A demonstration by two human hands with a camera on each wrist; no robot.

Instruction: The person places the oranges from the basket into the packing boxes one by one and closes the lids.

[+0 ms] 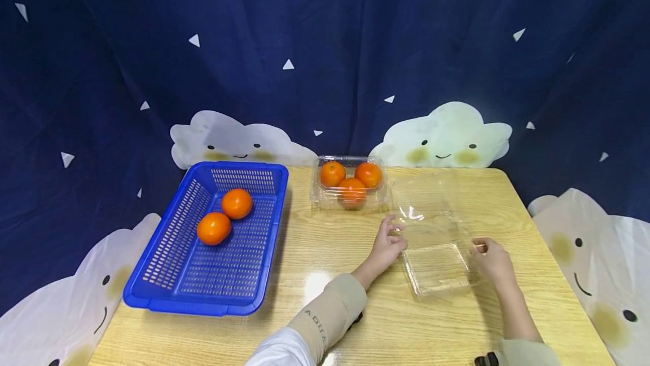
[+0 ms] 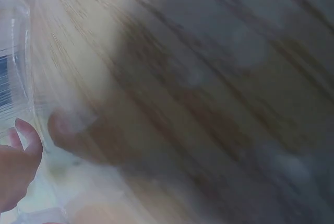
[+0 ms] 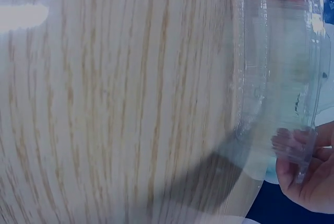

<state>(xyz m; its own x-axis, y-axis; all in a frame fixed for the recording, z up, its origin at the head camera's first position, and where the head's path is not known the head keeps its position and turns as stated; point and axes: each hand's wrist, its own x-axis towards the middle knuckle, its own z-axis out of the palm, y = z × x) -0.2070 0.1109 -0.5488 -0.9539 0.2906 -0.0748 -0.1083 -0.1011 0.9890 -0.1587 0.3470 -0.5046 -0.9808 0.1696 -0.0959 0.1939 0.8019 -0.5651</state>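
Beige sleeve [image 1: 325, 309] foremost, left fingers [image 1: 387, 224] curled at one edge of clear container [image 1: 438, 267], right fingers [image 3: 287, 174] pinching opposite edge

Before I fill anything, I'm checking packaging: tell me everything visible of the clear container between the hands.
The clear container looks like thin, glossy, see-through plastic. Its two halves are spread open, one near, one far, and nothing shows inside. It is over the right part of the table; whether it rests there is unclear. The left hand pinches its left edge, the right hand its right edge.
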